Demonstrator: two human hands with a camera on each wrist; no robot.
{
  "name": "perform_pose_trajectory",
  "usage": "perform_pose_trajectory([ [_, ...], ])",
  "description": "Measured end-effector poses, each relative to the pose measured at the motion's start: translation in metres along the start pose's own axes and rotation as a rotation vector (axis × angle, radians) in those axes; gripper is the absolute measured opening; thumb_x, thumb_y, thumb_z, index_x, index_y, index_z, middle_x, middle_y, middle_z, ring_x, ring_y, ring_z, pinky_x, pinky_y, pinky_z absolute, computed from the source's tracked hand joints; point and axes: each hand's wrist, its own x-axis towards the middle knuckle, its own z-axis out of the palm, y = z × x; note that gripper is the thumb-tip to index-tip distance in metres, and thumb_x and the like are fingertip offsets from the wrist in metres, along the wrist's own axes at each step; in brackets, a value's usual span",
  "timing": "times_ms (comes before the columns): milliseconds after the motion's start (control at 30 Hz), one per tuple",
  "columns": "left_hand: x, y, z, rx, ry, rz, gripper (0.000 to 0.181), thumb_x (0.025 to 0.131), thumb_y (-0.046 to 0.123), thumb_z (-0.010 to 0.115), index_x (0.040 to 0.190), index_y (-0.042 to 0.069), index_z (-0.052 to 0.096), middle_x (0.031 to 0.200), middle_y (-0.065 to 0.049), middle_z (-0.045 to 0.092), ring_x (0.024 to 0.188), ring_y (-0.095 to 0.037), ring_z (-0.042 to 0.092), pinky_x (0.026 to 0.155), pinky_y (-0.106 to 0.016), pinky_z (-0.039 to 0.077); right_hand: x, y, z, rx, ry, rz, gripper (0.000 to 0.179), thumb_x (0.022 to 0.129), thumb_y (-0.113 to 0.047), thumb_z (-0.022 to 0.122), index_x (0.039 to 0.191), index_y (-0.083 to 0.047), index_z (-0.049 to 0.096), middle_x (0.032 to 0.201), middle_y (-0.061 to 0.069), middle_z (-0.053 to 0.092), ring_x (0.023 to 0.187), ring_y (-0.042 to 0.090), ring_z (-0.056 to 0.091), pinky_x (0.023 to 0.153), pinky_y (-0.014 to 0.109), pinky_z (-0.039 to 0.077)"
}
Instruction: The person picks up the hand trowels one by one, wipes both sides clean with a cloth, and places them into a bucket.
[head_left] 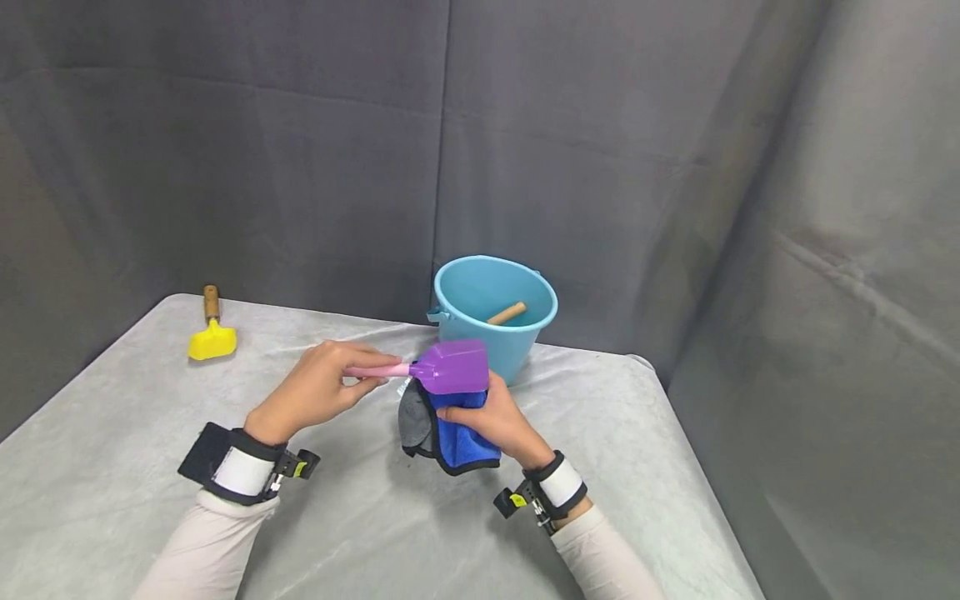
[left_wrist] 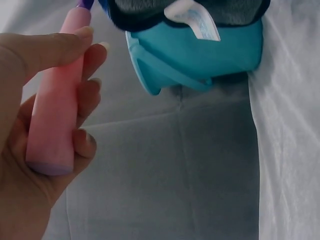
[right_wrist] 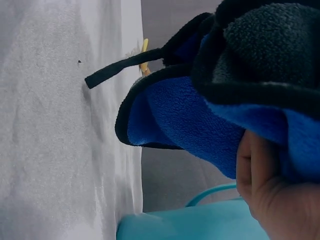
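Note:
My left hand (head_left: 327, 379) grips the pink handle of a toy shovel (head_left: 453, 367) with a purple blade. In the left wrist view, thumb and fingers wrap that pink handle (left_wrist: 57, 107). My right hand (head_left: 501, 417) holds a bunched cloth (head_left: 467, 437), blue on one side and grey on the other, with black edging. The purple blade lies over the cloth's upper part in the head view; whether they touch I cannot tell. In the right wrist view the cloth (right_wrist: 190, 115) hangs in folds from the fingers, and a black loop strap sticks out.
Just behind the hands stands a light blue bucket (head_left: 517, 342) with a wooden handle (head_left: 507, 313) showing inside it. A yellow toy shovel (head_left: 213, 340) with a wooden handle lies at the back left of the cloth-covered table (head_left: 360, 525). Grey curtains (head_left: 300, 167) surround the table.

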Motion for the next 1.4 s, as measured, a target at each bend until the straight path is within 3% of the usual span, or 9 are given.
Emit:
perform_pose_trajectory([
  [167,0.002,0.000,0.008,0.025,0.022,0.069,0.035,0.084,0.010,0.083,0.118,0.015,0.078,0.106,0.001,0.078,0.096,-0.018,0.074,0.079,-0.041,0.058,-0.001,-0.001,0.002,0.018,-0.010,-0.024,0.068,0.080,-0.007,0.081,0.141,-0.010,0.052,0.133,0.010,0.062,0.116,0.020,0.059,0.102,0.042,0.047],
  [333,0.002,0.001,0.013,0.065,0.014,0.091,0.034,0.085,0.012,0.083,0.118,0.017,0.078,0.105,0.004,0.078,0.092,-0.013,0.072,0.076,-0.037,0.057,-0.001,-0.002,0.003,0.036,-0.001,0.005,0.069,0.081,-0.011,0.081,0.143,-0.012,0.050,0.134,0.009,0.062,0.115,0.020,0.060,0.101,0.039,0.048],
  [500,0.002,0.002,0.015,0.093,0.007,0.078,0.037,0.085,0.012,0.083,0.120,0.020,0.077,0.103,0.005,0.077,0.085,-0.010,0.070,0.070,-0.034,0.054,-0.002,-0.002,0.003,0.025,0.014,0.009,0.067,0.081,-0.012,0.081,0.141,-0.010,0.052,0.130,0.010,0.063,0.112,0.020,0.061,0.098,0.038,0.049],
  [867,0.003,0.001,0.009,0.100,-0.029,0.049,0.036,0.085,0.009,0.082,0.118,0.021,0.078,0.103,0.007,0.078,0.085,-0.009,0.071,0.071,-0.034,0.055,0.002,0.002,0.000,0.025,0.011,-0.029,0.067,0.079,-0.004,0.081,0.140,-0.005,0.053,0.131,0.015,0.064,0.114,0.021,0.062,0.101,0.037,0.049],
  [1067,0.001,-0.003,0.005,0.088,-0.042,0.006,0.039,0.084,0.007,0.083,0.119,0.022,0.078,0.104,0.006,0.078,0.088,-0.013,0.073,0.072,-0.036,0.056,0.003,0.002,-0.001,0.025,0.020,0.032,0.068,0.079,-0.006,0.081,0.141,-0.006,0.052,0.133,0.013,0.062,0.116,0.021,0.059,0.103,0.038,0.046],
  [1267,-0.001,-0.007,0.001,0.062,-0.068,-0.051,0.038,0.084,0.009,0.083,0.120,0.023,0.078,0.104,0.007,0.078,0.091,-0.014,0.074,0.076,-0.038,0.057,0.004,0.002,-0.004,0.031,0.002,0.011,0.072,0.079,-0.005,0.081,0.144,-0.009,0.051,0.137,0.011,0.060,0.121,0.022,0.054,0.107,0.043,0.040],
  [1400,-0.003,-0.012,-0.001,0.042,-0.081,-0.076,0.039,0.084,0.007,0.082,0.120,0.021,0.078,0.108,0.003,0.078,0.098,-0.019,0.075,0.082,-0.043,0.059,0.003,0.001,-0.007,0.025,0.011,0.033,0.075,0.080,-0.007,0.081,0.148,-0.012,0.049,0.138,0.010,0.060,0.121,0.023,0.054,0.105,0.043,0.042],
])
